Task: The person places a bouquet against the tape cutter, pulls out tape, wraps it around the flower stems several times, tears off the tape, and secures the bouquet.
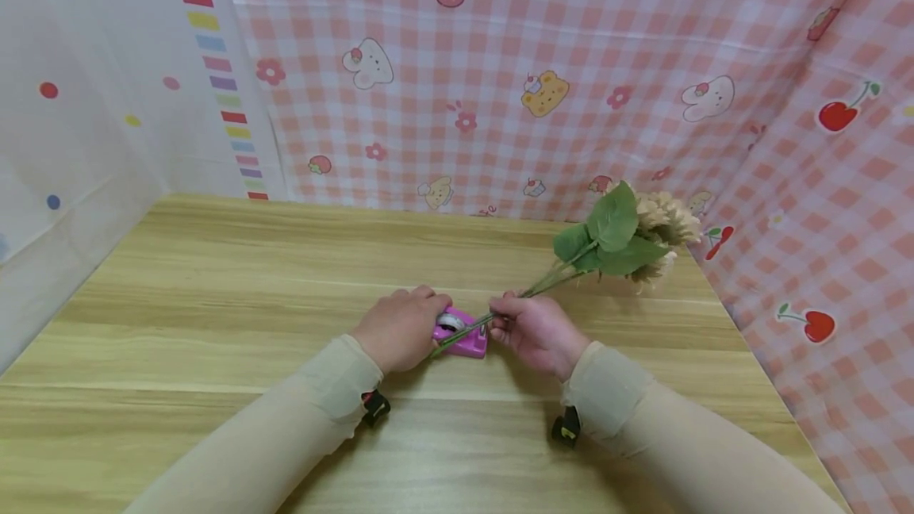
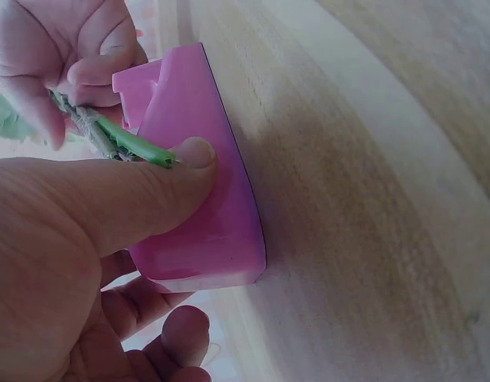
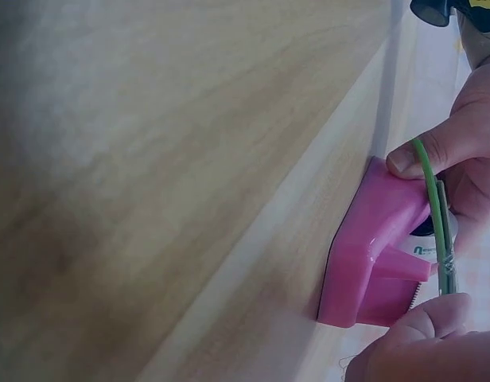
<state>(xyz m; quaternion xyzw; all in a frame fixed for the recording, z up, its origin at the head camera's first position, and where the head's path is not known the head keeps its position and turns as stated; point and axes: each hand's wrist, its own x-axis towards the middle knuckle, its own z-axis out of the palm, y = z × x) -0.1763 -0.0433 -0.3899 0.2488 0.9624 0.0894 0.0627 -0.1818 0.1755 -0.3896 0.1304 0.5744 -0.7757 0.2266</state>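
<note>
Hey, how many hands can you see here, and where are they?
2. The left hand grips the pink tape dispenser on the wooden table; the right hand, beyond the dispenser's other end, pinches the flower stems.

We see smooth, glossy plastic on the tape dispenser [image 2: 205,251] and duller plastic on the stems [image 3: 433,199]. Toward the far right corner of the surface [image 1: 250,276], the leaves [image 1: 612,219] look like matt cloth, the petals [image 1: 667,216] like ruffled fabric. The surface is smooth, grained wood; creased matt drapery [image 1: 428,113] lines its far edge.
</note>
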